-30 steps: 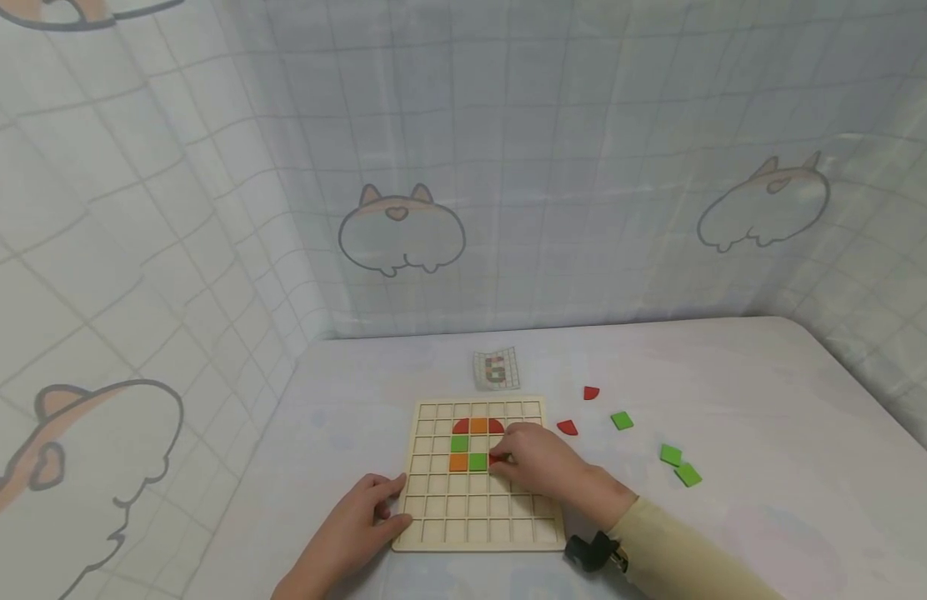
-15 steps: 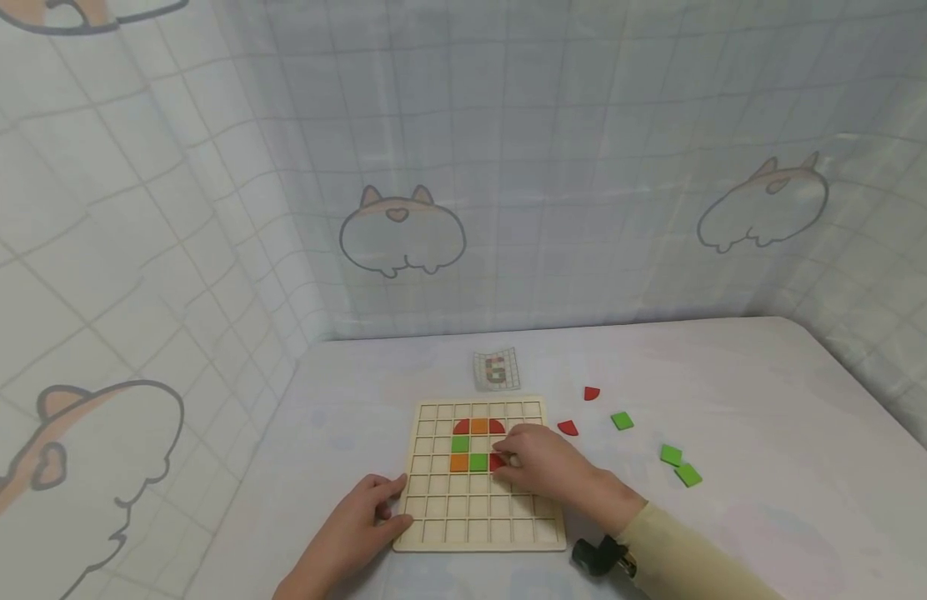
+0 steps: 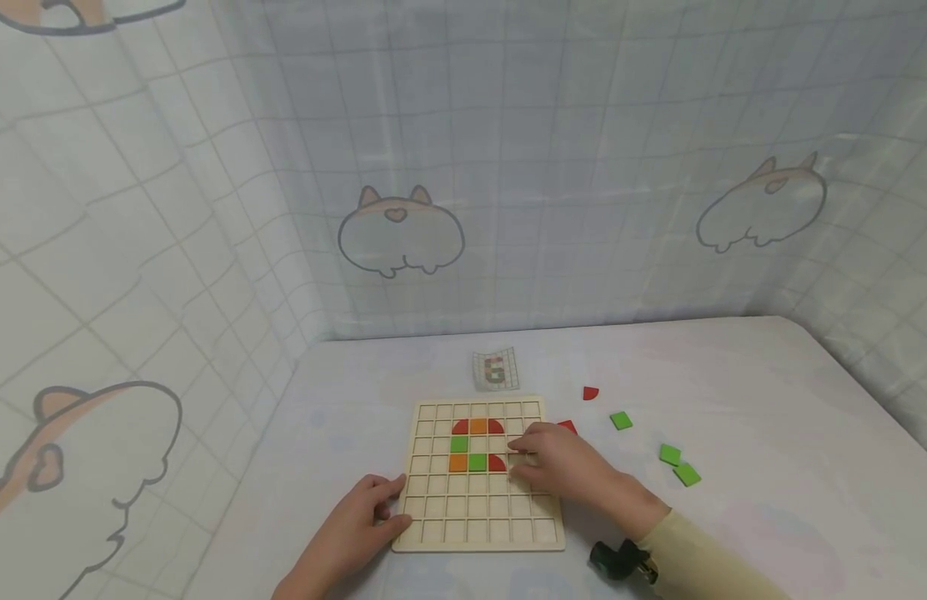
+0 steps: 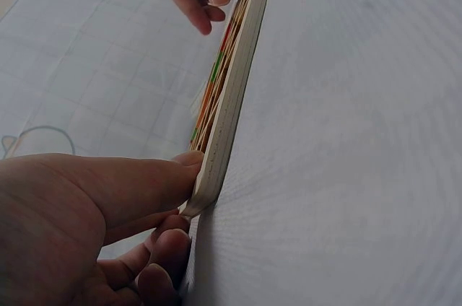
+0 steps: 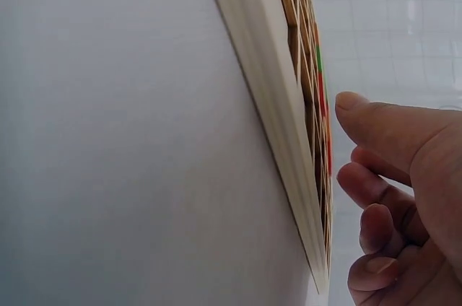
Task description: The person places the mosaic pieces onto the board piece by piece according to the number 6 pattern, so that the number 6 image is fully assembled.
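Note:
A pale wooden grid board lies on the table, holding red, orange and green tiles in some of its squares. My left hand rests against its left edge, thumb and index finger touching the rim; the left wrist view has the thumb at the corner. Over the right part of the board is my right hand, thumb and index finger parted with nothing between them. Just left of these fingertips, a red quarter-circle tile sits in its square beside a green square tile.
Behind the board lies a small pattern card with a gridded, coloured figure. To the right are loose tiles: a red quarter-circle, another red one partly hidden by the right hand, and three green squares. A patterned curtain hangs behind.
My right hand has let go of the red quarter-circle tile, which now lies in the grid, and has moved slightly right with its fingers spread apart. The left hand has stayed put.

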`<state>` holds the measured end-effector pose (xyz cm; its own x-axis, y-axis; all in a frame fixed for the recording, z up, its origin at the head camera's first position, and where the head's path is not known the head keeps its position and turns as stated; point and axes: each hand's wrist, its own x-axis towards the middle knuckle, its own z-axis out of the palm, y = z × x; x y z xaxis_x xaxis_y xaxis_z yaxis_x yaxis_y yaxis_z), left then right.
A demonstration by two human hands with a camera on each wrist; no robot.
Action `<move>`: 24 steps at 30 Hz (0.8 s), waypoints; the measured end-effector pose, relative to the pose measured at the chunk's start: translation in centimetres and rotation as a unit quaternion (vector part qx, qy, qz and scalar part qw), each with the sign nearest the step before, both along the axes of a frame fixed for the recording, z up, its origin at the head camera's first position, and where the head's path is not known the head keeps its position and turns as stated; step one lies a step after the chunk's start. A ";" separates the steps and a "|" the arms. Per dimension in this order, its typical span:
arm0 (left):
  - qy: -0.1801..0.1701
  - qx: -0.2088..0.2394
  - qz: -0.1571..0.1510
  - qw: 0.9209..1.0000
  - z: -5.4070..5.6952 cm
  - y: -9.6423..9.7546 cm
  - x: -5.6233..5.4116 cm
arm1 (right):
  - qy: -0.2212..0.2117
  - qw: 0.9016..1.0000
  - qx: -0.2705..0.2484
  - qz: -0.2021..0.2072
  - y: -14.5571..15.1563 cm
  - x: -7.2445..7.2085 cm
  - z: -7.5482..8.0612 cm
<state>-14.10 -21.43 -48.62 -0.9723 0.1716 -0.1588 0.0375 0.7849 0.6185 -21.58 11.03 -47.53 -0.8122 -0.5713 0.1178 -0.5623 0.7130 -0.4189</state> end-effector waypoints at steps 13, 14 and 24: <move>0.012 -0.002 -0.004 1.000 0.0 0.0 0.0 | 0.010 0.999 0.018 -0.039 2.4 0.4 0.5; 0.012 -0.003 -0.004 1.000 -0.1 0.0 0.0 | 0.009 0.999 0.014 -0.043 2.7 0.4 0.5; 0.007 -0.004 0.004 1.000 0.0 0.1 0.0 | -0.019 0.993 0.008 -0.114 5.3 0.9 0.5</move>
